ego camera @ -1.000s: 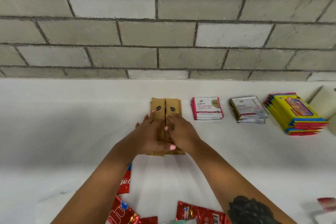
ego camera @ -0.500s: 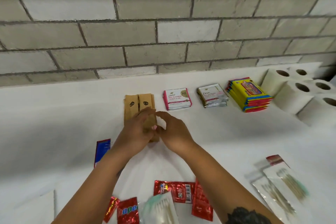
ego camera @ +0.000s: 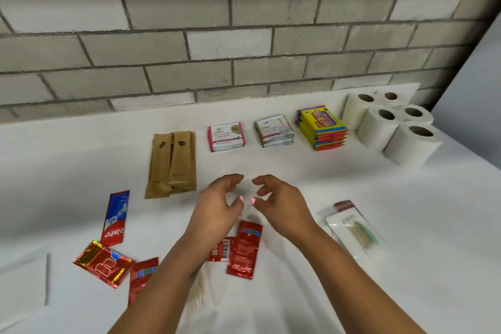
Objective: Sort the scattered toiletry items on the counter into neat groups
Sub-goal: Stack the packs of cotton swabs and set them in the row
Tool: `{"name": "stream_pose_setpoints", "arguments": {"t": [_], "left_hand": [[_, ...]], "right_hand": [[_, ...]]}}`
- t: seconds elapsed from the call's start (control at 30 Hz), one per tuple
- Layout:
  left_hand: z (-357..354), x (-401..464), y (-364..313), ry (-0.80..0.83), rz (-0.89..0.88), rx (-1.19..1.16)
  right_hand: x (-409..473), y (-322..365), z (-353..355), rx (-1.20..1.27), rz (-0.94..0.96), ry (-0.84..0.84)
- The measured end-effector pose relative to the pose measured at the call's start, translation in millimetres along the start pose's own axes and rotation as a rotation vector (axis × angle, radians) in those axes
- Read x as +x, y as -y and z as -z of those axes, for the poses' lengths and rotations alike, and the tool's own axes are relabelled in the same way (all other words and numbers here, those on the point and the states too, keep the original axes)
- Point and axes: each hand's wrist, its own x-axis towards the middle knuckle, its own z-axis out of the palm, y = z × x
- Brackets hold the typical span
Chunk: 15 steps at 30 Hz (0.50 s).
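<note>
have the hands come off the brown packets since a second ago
Yes. Both the left hand and right hand have pulled back toward the person, off the brown packets, and now hover open and empty over the counter.

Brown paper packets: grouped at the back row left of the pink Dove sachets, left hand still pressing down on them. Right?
Not quite. The head view shows the brown paper packets left of the pink Dove sachets, but the left hand is off them, open above the counter near the right hand, holding nothing.
</note>
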Motion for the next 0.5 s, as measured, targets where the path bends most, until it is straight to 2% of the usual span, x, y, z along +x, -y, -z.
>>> {"name": "stream_pose_setpoints", "arguments": {"t": [0.17,0.5], "left_hand": [[-47,-18,-26,0.025,0.005,-0.012],[-130,-37,-52,0.17,0.173,0.26]], "right_hand": [[-20,-39,40,-0.03,-0.052,-0.018],[-45,-107,92,-0.184,-0.16,-0.019]]}}
